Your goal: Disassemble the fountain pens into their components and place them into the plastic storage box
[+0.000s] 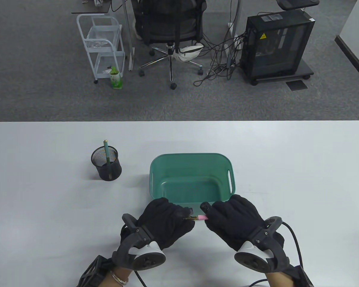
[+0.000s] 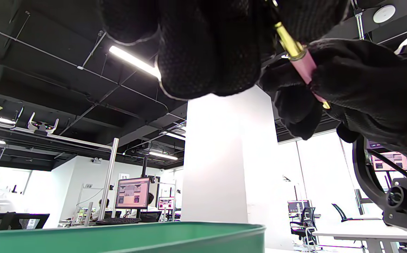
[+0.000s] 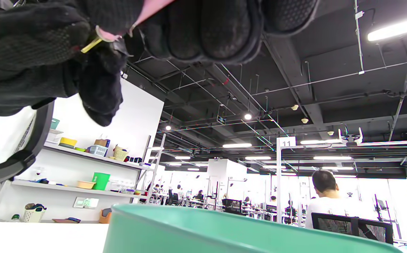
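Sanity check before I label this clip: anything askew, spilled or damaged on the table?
Nothing stands out. Both hands, left and right, hold the pink pen just in front of the green box, which looks empty. A green pen stands in the mesh cup, upright.

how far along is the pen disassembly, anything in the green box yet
Early. The green storage box shows no parts on the floor that is visible; its near edge is hidden by the hands. In hand: the left hand grips the gold end and the right hand the pink barrel of the pink pen, held just in front of the box. Left: the green pen stands untouched in the mesh cup.
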`<state>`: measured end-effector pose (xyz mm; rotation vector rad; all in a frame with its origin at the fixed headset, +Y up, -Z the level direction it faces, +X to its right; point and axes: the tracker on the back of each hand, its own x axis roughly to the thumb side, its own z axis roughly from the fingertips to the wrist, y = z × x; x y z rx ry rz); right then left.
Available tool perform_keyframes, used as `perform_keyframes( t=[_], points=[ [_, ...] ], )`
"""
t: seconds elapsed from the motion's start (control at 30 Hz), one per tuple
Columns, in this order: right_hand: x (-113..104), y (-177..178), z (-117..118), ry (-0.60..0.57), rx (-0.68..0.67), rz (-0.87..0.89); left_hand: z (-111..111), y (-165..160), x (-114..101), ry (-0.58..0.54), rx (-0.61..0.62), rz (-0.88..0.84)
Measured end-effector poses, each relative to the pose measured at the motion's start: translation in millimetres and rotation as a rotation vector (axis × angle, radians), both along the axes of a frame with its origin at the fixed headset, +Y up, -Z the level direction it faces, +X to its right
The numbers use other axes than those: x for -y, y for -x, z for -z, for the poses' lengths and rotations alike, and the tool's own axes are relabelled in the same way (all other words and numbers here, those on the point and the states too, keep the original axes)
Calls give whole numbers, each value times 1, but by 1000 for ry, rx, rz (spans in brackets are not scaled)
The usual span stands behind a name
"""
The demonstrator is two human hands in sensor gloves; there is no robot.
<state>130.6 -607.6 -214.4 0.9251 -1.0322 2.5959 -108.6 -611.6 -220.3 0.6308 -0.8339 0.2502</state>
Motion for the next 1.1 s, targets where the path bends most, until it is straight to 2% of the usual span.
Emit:
perform_keyframes(
  t=[0.67,1.1],
  points=[
    [0,-1,-1,-4,-4,9,3,2,0,19,11,-12],
    [0,-2,0,-4,-3,11,0,0,0,-21,-10,-4]
  ],
)
